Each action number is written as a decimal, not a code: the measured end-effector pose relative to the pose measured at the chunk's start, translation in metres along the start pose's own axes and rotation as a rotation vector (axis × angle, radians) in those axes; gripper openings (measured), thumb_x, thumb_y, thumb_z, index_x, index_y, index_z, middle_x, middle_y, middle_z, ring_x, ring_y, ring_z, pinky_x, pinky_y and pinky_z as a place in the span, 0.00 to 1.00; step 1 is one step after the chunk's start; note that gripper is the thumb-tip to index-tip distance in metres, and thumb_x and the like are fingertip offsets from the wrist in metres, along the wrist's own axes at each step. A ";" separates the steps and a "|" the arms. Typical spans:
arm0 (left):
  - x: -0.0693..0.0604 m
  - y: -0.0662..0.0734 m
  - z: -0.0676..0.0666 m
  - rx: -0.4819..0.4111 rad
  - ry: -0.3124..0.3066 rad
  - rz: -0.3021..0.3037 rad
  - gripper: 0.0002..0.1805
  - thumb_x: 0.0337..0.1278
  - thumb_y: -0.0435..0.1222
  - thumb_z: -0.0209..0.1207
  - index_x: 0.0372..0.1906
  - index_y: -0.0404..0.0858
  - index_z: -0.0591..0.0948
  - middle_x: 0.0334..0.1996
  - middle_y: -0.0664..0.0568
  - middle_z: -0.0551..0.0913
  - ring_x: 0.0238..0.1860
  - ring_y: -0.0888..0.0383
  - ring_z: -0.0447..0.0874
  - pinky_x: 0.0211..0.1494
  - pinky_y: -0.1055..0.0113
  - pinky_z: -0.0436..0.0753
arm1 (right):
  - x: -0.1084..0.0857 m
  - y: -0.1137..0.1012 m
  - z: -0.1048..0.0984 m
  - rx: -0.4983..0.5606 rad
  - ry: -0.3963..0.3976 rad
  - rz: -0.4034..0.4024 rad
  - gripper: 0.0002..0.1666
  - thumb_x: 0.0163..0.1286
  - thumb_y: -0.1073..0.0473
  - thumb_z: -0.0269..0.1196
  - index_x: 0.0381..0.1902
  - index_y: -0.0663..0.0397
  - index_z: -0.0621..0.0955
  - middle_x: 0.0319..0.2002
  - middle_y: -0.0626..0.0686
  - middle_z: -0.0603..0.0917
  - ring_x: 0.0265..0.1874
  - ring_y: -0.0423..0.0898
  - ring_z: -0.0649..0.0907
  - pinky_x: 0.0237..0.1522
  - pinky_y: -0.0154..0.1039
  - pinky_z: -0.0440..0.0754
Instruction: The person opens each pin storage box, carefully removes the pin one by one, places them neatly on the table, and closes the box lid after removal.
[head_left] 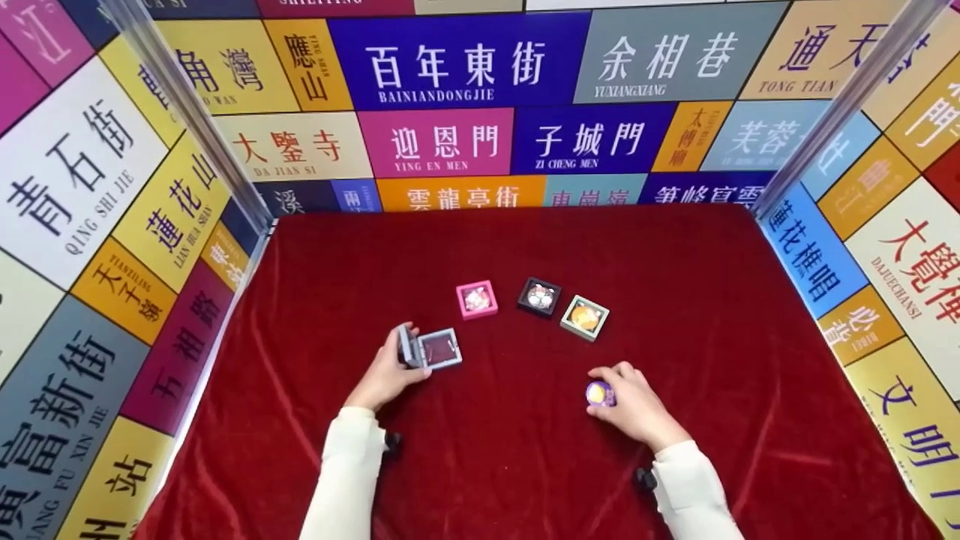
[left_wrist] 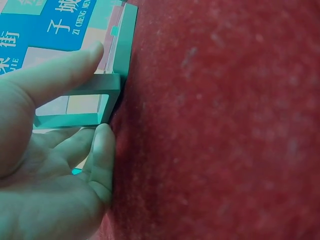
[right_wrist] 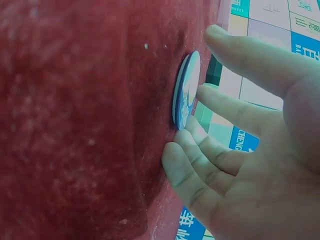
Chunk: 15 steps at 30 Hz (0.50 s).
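Note:
A grey hinged display case [head_left: 439, 349] stands unfolded on the red cloth, its lid tilted up on the left side. My left hand [head_left: 388, 371] grips it from the left, with the thumb at its near edge and fingers behind the lid. In the left wrist view the case's frame [left_wrist: 107, 100] shows between thumb and fingers. A round purple badge [head_left: 599, 394] with a yellow and white middle lies on the cloth. My right hand [head_left: 634, 401] spreads around it; in the right wrist view the thumb stands apart from the badge [right_wrist: 186, 92] and fingertips are at its edge.
Further back sit a pink case [head_left: 477, 300], a black case [head_left: 539, 296] and a pale green case [head_left: 585, 318], each with a round item inside. Red cloth [head_left: 517, 450] covers the table. Panels with printed characters [head_left: 457, 64] wall the back and sides.

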<state>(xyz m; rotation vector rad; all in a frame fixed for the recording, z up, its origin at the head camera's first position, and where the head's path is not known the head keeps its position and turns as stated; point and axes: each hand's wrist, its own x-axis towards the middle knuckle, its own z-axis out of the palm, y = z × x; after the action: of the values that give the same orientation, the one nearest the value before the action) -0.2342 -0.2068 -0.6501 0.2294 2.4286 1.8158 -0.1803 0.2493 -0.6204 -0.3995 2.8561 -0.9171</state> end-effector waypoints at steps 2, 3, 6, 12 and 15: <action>-0.001 0.001 -0.003 0.012 0.004 -0.003 0.50 0.56 0.22 0.75 0.81 0.27 0.61 0.77 0.32 0.70 0.72 0.39 0.74 0.70 0.50 0.77 | 0.003 -0.001 0.000 -0.002 -0.006 -0.013 0.31 0.64 0.59 0.80 0.64 0.58 0.84 0.50 0.57 0.79 0.53 0.60 0.76 0.57 0.58 0.76; -0.001 0.001 -0.004 0.017 0.008 -0.001 0.50 0.56 0.22 0.75 0.81 0.27 0.60 0.77 0.32 0.70 0.72 0.39 0.74 0.70 0.49 0.77 | 0.006 -0.001 -0.001 0.000 -0.008 -0.019 0.31 0.65 0.60 0.80 0.64 0.59 0.84 0.50 0.57 0.79 0.53 0.60 0.77 0.57 0.58 0.76; -0.001 0.002 -0.005 0.050 0.033 0.014 0.50 0.55 0.22 0.76 0.80 0.27 0.61 0.76 0.32 0.72 0.70 0.40 0.76 0.68 0.51 0.79 | 0.014 -0.001 -0.007 0.028 -0.025 -0.044 0.30 0.67 0.61 0.77 0.64 0.62 0.82 0.48 0.58 0.81 0.51 0.59 0.79 0.56 0.59 0.78; -0.001 0.001 -0.001 0.125 0.038 0.043 0.50 0.54 0.24 0.77 0.80 0.27 0.62 0.75 0.33 0.74 0.70 0.40 0.76 0.68 0.52 0.79 | 0.025 -0.006 -0.027 0.051 -0.069 -0.030 0.29 0.71 0.62 0.74 0.66 0.65 0.80 0.44 0.61 0.86 0.46 0.59 0.85 0.53 0.61 0.82; -0.001 0.001 0.001 0.136 0.031 0.021 0.51 0.55 0.25 0.77 0.80 0.28 0.62 0.75 0.35 0.74 0.71 0.39 0.73 0.71 0.48 0.76 | 0.033 -0.013 -0.035 0.032 -0.037 -0.037 0.26 0.73 0.62 0.73 0.65 0.66 0.80 0.43 0.61 0.87 0.44 0.59 0.86 0.51 0.61 0.83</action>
<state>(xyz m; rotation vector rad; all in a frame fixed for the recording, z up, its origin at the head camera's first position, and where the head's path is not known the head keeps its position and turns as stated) -0.2329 -0.2061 -0.6495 0.2407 2.5835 1.6756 -0.2154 0.2493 -0.5857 -0.4619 2.8063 -0.9501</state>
